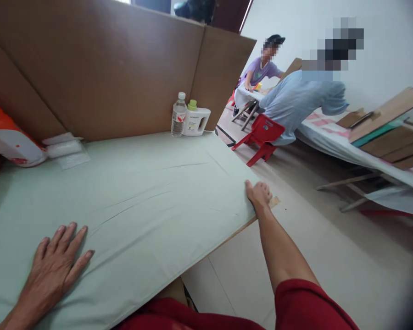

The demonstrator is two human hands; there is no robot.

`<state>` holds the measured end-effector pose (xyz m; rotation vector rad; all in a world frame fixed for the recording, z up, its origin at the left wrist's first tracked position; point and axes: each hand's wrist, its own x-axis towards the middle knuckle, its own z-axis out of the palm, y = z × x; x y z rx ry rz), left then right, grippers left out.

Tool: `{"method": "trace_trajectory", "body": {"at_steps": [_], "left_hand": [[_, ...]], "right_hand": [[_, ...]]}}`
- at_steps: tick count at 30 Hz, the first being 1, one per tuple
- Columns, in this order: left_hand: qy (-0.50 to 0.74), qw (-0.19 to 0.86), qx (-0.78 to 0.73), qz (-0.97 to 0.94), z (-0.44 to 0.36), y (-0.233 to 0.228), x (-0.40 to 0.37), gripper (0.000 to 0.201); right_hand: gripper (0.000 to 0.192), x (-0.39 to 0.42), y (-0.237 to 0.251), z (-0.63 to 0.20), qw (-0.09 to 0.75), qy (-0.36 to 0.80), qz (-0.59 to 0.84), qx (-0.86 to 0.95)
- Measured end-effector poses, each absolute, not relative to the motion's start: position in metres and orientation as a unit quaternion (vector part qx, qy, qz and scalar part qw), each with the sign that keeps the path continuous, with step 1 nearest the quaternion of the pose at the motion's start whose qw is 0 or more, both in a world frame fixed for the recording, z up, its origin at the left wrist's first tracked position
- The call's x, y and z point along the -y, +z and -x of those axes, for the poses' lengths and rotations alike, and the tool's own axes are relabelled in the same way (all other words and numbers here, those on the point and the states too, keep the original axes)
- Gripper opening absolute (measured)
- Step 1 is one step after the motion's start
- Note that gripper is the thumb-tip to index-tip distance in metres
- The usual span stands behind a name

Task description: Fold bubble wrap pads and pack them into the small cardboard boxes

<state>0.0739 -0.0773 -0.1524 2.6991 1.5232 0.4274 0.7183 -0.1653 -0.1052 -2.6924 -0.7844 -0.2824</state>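
A pale green tablecloth [141, 183] covers the table in front of me, with long wrinkles across its middle. My left hand [57, 263] lies flat on the cloth at the near left, its fingers spread. At the right-hand edge, my right hand [259, 193] grips the cloth where it folds over the table's edge, thumb on top and fingers curled over the side. The undersides of those fingers are hidden.
Against the cardboard panel [134, 68] at the back stand a clear water bottle [179, 117] and a white jug with a green cap [197, 120]. An orange and white container [12, 137] and clear plastic packets [64, 147] lie at the left. Two people sit beyond, one on a red chair [266, 130].
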Motion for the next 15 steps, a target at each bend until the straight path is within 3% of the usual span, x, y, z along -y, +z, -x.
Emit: {"method": "trace_trajectory", "body": {"at_steps": [5,8,11,15], "left_hand": [[0.148,-0.014,-0.429,-0.891,-0.097,-0.159,0.114,0.063],[0.127,0.005,-0.371,-0.92,-0.112,-0.151,0.145,0.06],[0.066,0.07,-0.341,-0.935,-0.122,-0.135,0.171,0.06],[0.04,0.197,-0.307,-0.93,-0.119,-0.112,0.193,0.068]], "right_hand": [[0.03,0.211,-0.094,-0.712,0.19,-0.153,0.923,0.296],[0.042,0.187,-0.094,-0.681,0.21,-0.178,0.89,0.363],[0.058,0.132,-0.107,-0.604,0.214,-0.156,0.841,0.472],[0.059,0.078,-0.127,-0.465,0.136,-0.088,0.746,0.646]]}}
